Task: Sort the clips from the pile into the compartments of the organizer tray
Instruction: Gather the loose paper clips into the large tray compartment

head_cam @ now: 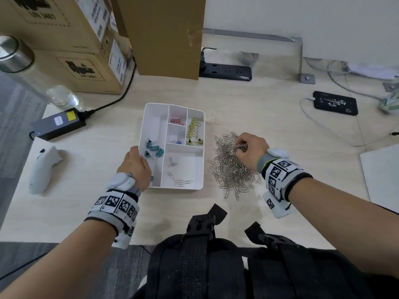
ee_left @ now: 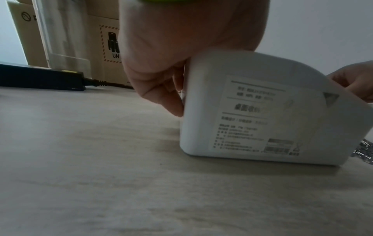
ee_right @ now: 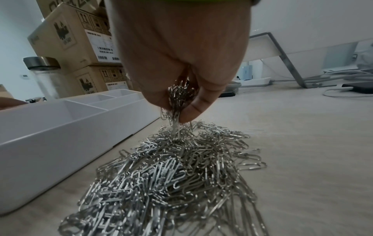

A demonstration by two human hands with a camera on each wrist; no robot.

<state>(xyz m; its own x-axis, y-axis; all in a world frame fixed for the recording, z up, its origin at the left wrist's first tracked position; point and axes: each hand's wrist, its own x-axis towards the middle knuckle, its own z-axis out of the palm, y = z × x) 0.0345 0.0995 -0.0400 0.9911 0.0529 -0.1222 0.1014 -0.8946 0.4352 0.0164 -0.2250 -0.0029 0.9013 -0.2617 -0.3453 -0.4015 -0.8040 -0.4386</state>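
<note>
The white organizer tray sits mid-table. It holds teal binder clips, pink clips, yellow clips, a blue clip and several silver paper clips, each in its own compartment. My left hand grips the tray's left wall; in the left wrist view its fingers pinch the tray at its edge. A pile of silver paper clips lies right of the tray. My right hand pinches a bunch of paper clips just above the pile.
Cardboard boxes stand at the back left, with a power strip beside them. A black power adapter, a bottle and a white controller lie to the left. A black device lies far right. A black bag fills the near edge.
</note>
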